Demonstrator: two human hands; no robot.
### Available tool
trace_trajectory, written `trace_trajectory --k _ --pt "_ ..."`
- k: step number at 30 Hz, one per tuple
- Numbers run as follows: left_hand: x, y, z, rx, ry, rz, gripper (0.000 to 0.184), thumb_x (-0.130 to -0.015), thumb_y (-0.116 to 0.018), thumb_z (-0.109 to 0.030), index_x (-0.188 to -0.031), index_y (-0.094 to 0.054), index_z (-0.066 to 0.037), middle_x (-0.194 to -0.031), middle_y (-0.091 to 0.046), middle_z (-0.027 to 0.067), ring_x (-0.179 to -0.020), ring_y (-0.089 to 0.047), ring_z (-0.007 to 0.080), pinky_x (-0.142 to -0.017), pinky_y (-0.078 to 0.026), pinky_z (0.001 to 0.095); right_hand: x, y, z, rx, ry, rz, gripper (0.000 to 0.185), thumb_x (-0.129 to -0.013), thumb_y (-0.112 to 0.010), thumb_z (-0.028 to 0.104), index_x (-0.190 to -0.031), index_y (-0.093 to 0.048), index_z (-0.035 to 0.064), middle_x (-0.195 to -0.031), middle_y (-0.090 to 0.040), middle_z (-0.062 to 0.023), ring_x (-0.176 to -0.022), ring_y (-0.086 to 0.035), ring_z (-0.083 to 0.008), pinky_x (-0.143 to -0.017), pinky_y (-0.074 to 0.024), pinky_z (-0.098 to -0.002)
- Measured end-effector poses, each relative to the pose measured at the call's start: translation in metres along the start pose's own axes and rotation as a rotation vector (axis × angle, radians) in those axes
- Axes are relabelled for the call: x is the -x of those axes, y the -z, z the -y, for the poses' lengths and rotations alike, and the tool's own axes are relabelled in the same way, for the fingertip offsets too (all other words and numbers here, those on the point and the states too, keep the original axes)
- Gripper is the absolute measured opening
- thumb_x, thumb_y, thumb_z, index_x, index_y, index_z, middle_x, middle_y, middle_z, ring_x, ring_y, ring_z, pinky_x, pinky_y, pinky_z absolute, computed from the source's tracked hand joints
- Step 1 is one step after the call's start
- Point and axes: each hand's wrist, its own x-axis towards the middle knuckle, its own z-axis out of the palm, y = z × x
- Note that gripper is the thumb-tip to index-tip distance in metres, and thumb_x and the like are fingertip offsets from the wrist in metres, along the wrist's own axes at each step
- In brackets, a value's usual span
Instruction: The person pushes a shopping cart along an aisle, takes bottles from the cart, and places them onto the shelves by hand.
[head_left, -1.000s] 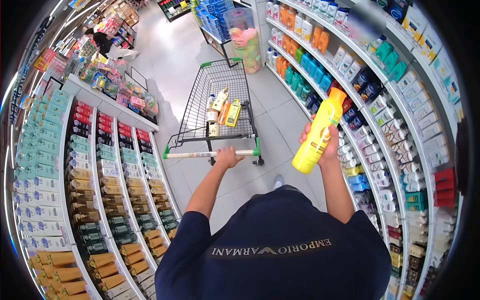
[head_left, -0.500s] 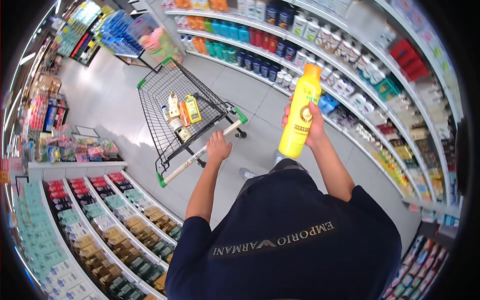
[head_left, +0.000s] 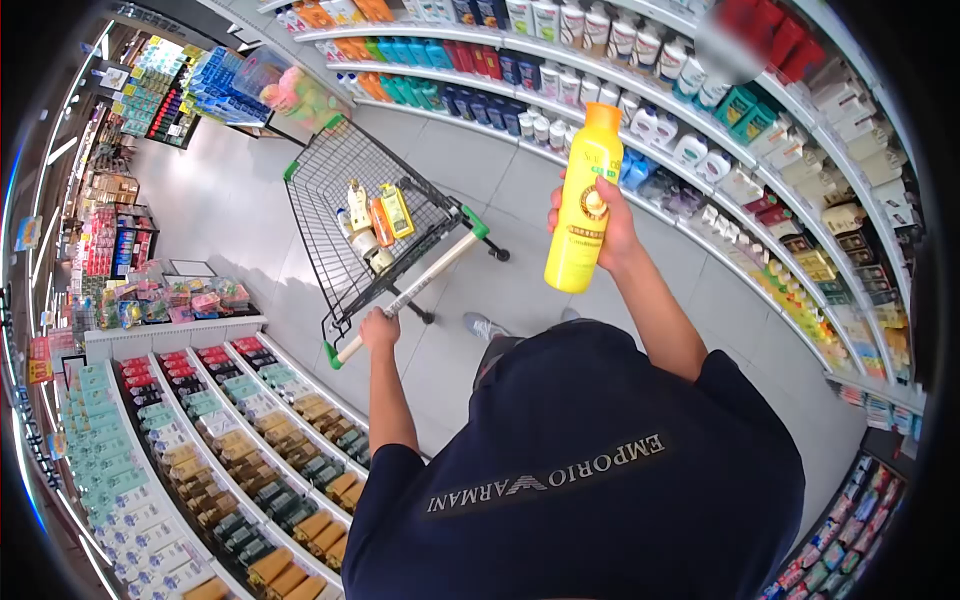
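My right hand (head_left: 617, 226) is wrapped around a tall yellow conditioner bottle (head_left: 577, 240) with an orange cap. The bottle is held up nearly upright in front of me, its printed label facing me. Closed around the white handle (head_left: 440, 270) of a shopping cart, my left hand (head_left: 379, 329) sits near the handle's left end. Inside the black wire cart (head_left: 320, 160) lie several items, among them a yellow bottle (head_left: 396, 212), an orange one (head_left: 380, 222) and a pale one with a pump (head_left: 357, 205).
Shelves of bottles (head_left: 620, 45) curve along the right and far side. At the lower left stands a tiered display (head_left: 230, 440) of boxed and bottled goods. Bagged colourful items (head_left: 205, 300) sit on its end. Grey tiled floor (head_left: 470, 150) surrounds the cart.
My left hand has slid left along the cart handle and closed around it. The bottle in my right hand has shifted slightly left and up in view.
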Motion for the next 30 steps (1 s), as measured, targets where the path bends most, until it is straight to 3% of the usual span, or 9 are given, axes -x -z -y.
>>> trace_trajectory --k 9,12,15,17,21,23,24,29,30 --pt "0.080 0.008 -0.099 -0.082 0.078 0.237 0.040 -0.086 -0.058 -0.044 -0.104 -0.069 -0.010 -0.113 -0.068 0.0142 -0.107 -0.064 0.0325 -0.089 -0.049 0.0432 0.050 0.050 0.033 -0.114 -0.084 -0.042 0.053 -0.091 -0.052 0.047 -0.122 -0.049 0.0048 -0.094 -0.061 -0.0146 -0.078 -0.064 -0.0291 -0.073 -0.0533 -0.0425" --pt "0.096 0.002 -0.125 -0.053 -0.152 0.340 0.048 -0.083 -0.063 -0.053 -0.095 -0.070 -0.007 -0.097 -0.072 0.0128 -0.094 -0.068 0.0312 -0.084 -0.052 0.0419 0.066 0.061 0.045 -0.080 -0.051 -0.001 0.055 -0.092 -0.050 0.054 -0.120 -0.050 0.0068 -0.092 -0.063 -0.0133 -0.078 -0.067 -0.0287 -0.071 -0.0552 -0.0407" --pt "0.110 -0.009 -0.160 0.128 -0.333 0.621 0.060 -0.076 -0.069 -0.059 -0.073 -0.067 0.001 -0.064 -0.067 0.0095 -0.058 -0.066 0.0213 -0.066 -0.055 0.0341 0.087 0.068 0.060 -0.118 0.000 -0.004 0.064 -0.091 -0.044 0.065 -0.118 -0.051 0.0074 -0.092 -0.063 -0.0132 -0.078 -0.067 -0.0287 -0.070 -0.0552 -0.0410" --pt "0.125 -0.030 -0.184 0.223 -0.267 0.667 0.059 -0.078 -0.068 -0.058 -0.070 -0.067 0.000 -0.067 -0.068 0.0100 -0.058 -0.067 0.0196 -0.065 -0.055 0.0332 0.104 0.074 0.072 -0.182 0.014 0.045 0.072 -0.089 -0.039 0.073 -0.117 -0.052 0.0077 -0.091 -0.063 -0.0132 -0.078 -0.067 -0.0284 -0.070 -0.0551 -0.0413" --pt "0.177 -0.040 -0.250 0.170 -0.323 0.605 0.058 -0.080 -0.064 -0.058 -0.076 -0.070 0.000 -0.071 -0.070 0.0136 -0.071 -0.070 0.0274 -0.074 -0.054 0.0380 0.143 0.108 0.101 -0.184 0.085 0.026 0.072 -0.089 -0.039 0.073 -0.116 -0.053 0.0075 -0.091 -0.063 -0.0132 -0.078 -0.067 -0.0283 -0.071 -0.0550 -0.0427" --pt "0.205 -0.044 -0.250 0.154 -0.405 0.352 0.057 -0.083 -0.062 -0.056 -0.087 -0.070 0.001 -0.083 -0.071 0.0179 -0.082 -0.069 0.0337 -0.079 -0.054 0.0432 0.177 0.093 0.096 -0.160 0.127 0.039 0.073 -0.089 -0.038 0.073 -0.118 -0.052 0.0074 -0.091 -0.063 -0.0133 -0.079 -0.067 -0.0290 -0.074 -0.0556 -0.0465" --pt "0.219 -0.039 -0.258 0.156 -0.427 0.383 0.056 -0.083 -0.062 -0.054 -0.095 -0.069 0.000 -0.092 -0.070 0.0210 -0.091 -0.067 0.0377 -0.081 -0.052 0.0463 0.196 0.089 0.098 -0.146 0.143 0.014 0.073 -0.089 -0.038 0.073 -0.118 -0.052 0.0074 -0.091 -0.063 -0.0133 -0.079 -0.067 -0.0290 -0.074 -0.0556 -0.0465" --pt "0.267 -0.077 -0.363 0.180 -0.497 0.317 0.050 -0.084 -0.061 -0.051 -0.095 -0.069 -0.003 -0.091 -0.069 0.0222 -0.090 -0.066 0.0396 -0.080 -0.053 0.0477 0.276 0.157 0.147 -0.126 0.085 -0.176 0.076 -0.089 -0.035 0.074 -0.120 -0.052 0.0062 -0.091 -0.061 -0.0137 -0.080 -0.065 -0.0300 -0.086 -0.0542 -0.0519" --pt "0.279 -0.085 -0.362 0.144 -0.495 0.229 0.048 -0.085 -0.060 -0.050 -0.094 -0.069 -0.004 -0.089 -0.069 0.0220 -0.090 -0.067 0.0400 -0.080 -0.053 0.0482 0.295 0.156 0.146 -0.124 0.080 -0.195 0.075 -0.089 -0.035 0.073 -0.120 -0.052 0.0066 -0.091 -0.062 -0.0139 -0.078 -0.064 -0.0302 -0.080 -0.0544 -0.0496"
